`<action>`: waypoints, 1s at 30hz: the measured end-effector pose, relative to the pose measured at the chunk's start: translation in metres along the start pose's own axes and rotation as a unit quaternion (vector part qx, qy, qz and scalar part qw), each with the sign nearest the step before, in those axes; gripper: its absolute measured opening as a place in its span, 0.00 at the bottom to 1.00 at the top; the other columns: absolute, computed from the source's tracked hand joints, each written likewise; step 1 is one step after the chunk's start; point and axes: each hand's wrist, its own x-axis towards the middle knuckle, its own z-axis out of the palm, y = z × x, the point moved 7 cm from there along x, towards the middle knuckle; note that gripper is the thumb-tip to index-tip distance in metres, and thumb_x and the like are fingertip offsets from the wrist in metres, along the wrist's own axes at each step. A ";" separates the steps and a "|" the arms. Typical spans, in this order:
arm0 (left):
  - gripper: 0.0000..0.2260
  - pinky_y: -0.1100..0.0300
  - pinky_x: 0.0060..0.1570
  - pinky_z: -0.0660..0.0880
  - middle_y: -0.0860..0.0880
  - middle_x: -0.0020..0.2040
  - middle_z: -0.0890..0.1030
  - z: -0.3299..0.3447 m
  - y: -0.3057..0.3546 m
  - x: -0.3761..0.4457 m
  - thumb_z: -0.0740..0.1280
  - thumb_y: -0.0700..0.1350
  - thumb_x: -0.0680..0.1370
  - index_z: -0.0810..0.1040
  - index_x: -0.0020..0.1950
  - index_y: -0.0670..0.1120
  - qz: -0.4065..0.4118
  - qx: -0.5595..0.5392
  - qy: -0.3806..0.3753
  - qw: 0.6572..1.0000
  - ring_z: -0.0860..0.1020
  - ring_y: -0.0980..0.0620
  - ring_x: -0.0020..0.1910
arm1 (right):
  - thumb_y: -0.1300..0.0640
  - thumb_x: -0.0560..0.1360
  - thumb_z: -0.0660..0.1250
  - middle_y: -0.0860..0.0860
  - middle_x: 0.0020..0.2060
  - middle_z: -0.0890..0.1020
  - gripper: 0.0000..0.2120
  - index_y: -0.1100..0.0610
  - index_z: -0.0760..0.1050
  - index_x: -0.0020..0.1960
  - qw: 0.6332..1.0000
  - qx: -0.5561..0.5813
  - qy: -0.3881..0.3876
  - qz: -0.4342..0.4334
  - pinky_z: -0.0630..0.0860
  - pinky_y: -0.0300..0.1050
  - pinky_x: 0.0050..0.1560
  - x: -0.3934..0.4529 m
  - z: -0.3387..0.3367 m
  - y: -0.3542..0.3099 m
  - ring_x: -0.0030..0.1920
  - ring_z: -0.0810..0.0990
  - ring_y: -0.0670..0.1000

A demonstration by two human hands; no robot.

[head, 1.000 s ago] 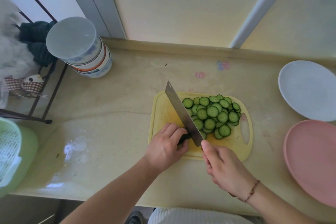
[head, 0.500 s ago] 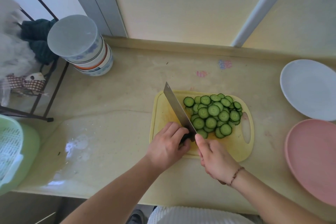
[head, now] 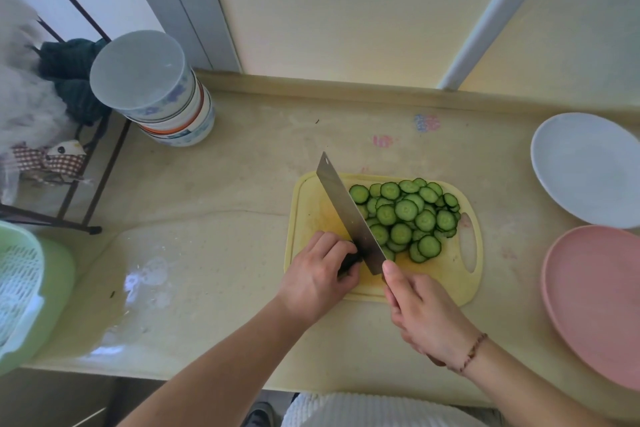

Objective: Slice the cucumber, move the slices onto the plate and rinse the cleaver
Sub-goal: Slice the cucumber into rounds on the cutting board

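Cleaver (head: 349, 215) held in right hand (head: 426, 315), fingers wrapped on its handle. Left hand (head: 318, 274) fingers curled over cucumber stub (head: 349, 262), apparently pinching it. Slices (head: 405, 215) heaped on board (head: 446, 274).

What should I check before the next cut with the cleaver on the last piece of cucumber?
1. Right hand grips cleaver: ok.
2. Left hand holds cucumber stub: ok.
3. Left fingertips away from the blade: cannot tell, they lie very close.
4. Slices heaped beyond the blade, clear of the cut: ok.
5. Cutting board flat on the counter: ok.
6. White plate empty for the slices: ok.
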 end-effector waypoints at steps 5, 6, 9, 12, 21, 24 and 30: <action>0.07 0.58 0.42 0.76 0.47 0.43 0.77 0.001 0.000 0.000 0.72 0.41 0.74 0.81 0.48 0.40 0.000 0.002 -0.005 1.000 0.76 0.48 0.42 | 0.34 0.75 0.50 0.47 0.22 0.65 0.26 0.56 0.64 0.34 1.000 0.001 0.003 -0.012 0.60 0.31 0.20 -0.006 -0.002 -0.004 0.19 0.63 0.42; 0.07 0.59 0.42 0.76 0.47 0.43 0.77 0.001 0.000 0.000 0.72 0.41 0.74 0.81 0.48 0.40 0.000 0.003 -0.005 1.000 0.76 0.48 0.42 | 0.35 0.76 0.50 0.47 0.21 0.65 0.26 0.56 0.64 0.34 1.000 -0.001 0.003 -0.014 0.59 0.30 0.20 -0.006 -0.002 -0.004 0.18 0.63 0.43; 0.07 0.59 0.42 0.75 0.46 0.43 0.77 0.001 0.001 0.000 0.72 0.41 0.73 0.81 0.48 0.40 -0.001 0.004 -0.003 1.000 0.75 0.48 0.42 | 0.36 0.77 0.50 0.47 0.20 0.66 0.26 0.56 0.64 0.33 1.000 -0.007 0.003 -0.017 0.60 0.30 0.20 -0.007 -0.004 -0.004 0.18 0.64 0.42; 0.07 0.59 0.41 0.75 0.46 0.43 0.77 0.001 0.000 0.000 0.72 0.41 0.73 0.81 0.49 0.40 -0.002 0.007 -0.003 1.000 0.75 0.48 0.42 | 0.36 0.77 0.50 0.46 0.20 0.66 0.26 0.56 0.64 0.33 1.000 -0.015 0.002 -0.025 0.60 0.30 0.20 -0.009 -0.003 -0.006 0.18 0.64 0.43; 0.07 0.59 0.41 0.75 0.46 0.42 0.78 0.001 -0.001 0.000 0.73 0.39 0.72 0.81 0.48 0.39 0.004 0.001 -0.003 1.000 0.75 0.48 0.42 | 0.38 0.79 0.48 0.45 0.19 0.64 0.26 0.56 0.63 0.33 1.000 -0.026 -0.010 -0.014 0.59 0.30 0.19 0.002 0.000 -0.005 0.17 0.63 0.42; 0.06 0.57 0.41 0.76 0.46 0.42 0.77 0.002 -0.001 0.000 0.73 0.40 0.73 0.81 0.48 0.39 0.003 0.001 -0.003 1.000 0.75 0.48 0.42 | 0.37 0.78 0.47 0.45 0.17 0.63 0.26 0.55 0.62 0.32 0.999 -0.040 -0.009 -0.015 0.58 0.31 0.20 0.014 0.007 -0.006 0.17 0.62 0.44; 0.07 0.57 0.41 0.77 0.46 0.44 0.79 0.001 -0.001 -0.002 0.72 0.42 0.74 0.82 0.49 0.39 -0.009 -0.011 -0.006 1.000 0.77 0.47 0.43 | 0.33 0.76 0.47 0.45 0.17 0.66 0.27 0.54 0.65 0.33 0.999 -0.051 0.002 0.000 0.60 0.38 0.25 0.030 0.015 0.008 0.19 0.63 0.43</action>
